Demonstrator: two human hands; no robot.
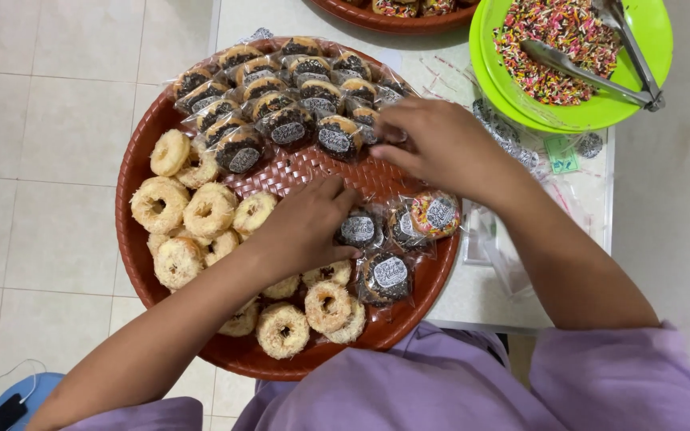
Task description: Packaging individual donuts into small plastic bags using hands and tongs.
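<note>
My left hand [301,227] rests on the red tray [133,172], fingers curled loosely on a wrapped donut [358,230], its grip not clearly closed. My right hand [433,144] pinches another wrapped donut [365,120] at the back row's end (fingertips closed on its wrapper). Bare coconut donuts [193,211] lie left; a green sprinkle bowl [656,32] sits on the bench [473,295].

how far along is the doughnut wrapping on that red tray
Roughly half. Done: the wrapped doughnuts stacked at the tray's far side. In hand: the left hand and right hand reach among wrapped ones. Left: the bare doughnuts, no wrappers yet.
</note>
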